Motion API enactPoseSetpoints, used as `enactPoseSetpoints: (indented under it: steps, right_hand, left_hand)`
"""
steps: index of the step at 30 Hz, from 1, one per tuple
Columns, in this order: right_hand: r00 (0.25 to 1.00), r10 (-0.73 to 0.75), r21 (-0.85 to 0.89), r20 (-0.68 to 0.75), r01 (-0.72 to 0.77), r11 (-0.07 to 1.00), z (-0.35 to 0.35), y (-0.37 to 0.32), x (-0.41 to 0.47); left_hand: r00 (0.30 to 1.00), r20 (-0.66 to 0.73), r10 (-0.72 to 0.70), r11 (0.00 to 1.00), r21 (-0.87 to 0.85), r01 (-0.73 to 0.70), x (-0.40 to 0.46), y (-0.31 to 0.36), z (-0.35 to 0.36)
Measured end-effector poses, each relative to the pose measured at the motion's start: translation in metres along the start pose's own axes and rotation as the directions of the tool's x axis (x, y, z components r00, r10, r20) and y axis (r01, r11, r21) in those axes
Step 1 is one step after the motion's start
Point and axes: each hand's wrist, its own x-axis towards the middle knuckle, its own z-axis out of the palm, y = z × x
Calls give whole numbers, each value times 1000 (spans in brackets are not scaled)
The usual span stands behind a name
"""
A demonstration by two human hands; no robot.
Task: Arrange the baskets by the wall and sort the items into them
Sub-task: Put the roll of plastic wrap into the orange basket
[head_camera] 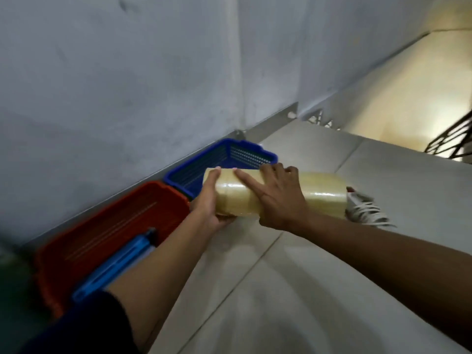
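Red basket [112,221] and blue basket [219,162] sit along the wall [127,85]; red holds a blue item [120,261]. Left hand [207,208] and right hand [278,198] both clasp a tape-roll stack [319,195] beside the blue basket, not yet binned.

Glossy clear film wraps the tan tape pack [278,194]; perforated plastic blue basket [229,162] (mesh-like walls); matt grey wall [115,80].

Both forearms are bare; a dark navy sleeve [84,325] covers the left upper arm.
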Motion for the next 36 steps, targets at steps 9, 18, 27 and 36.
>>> enactPoseSetpoints:
  steps: [9, 18, 27, 36]
  right_hand:
    - [951, -310, 12, 5, 310, 951, -8, -121, 52]
    - [984, 81, 590, 157, -160, 791, 12, -193, 93]
    - [958, -42, 649, 285, -161, 743, 55, -216, 146]
    - [947, -163, 770, 277, -118, 627, 103, -223, 159]
  left_hand:
    - [974, -222, 56, 959, -261, -115, -10, 41, -166]
    - [908, -400, 124, 908, -322, -266, 10, 67, -257]
    - [880, -475, 14, 847, -462, -263, 41, 76, -274]
    - [844, -537, -10, 833, -471, -290, 72, 78, -265]
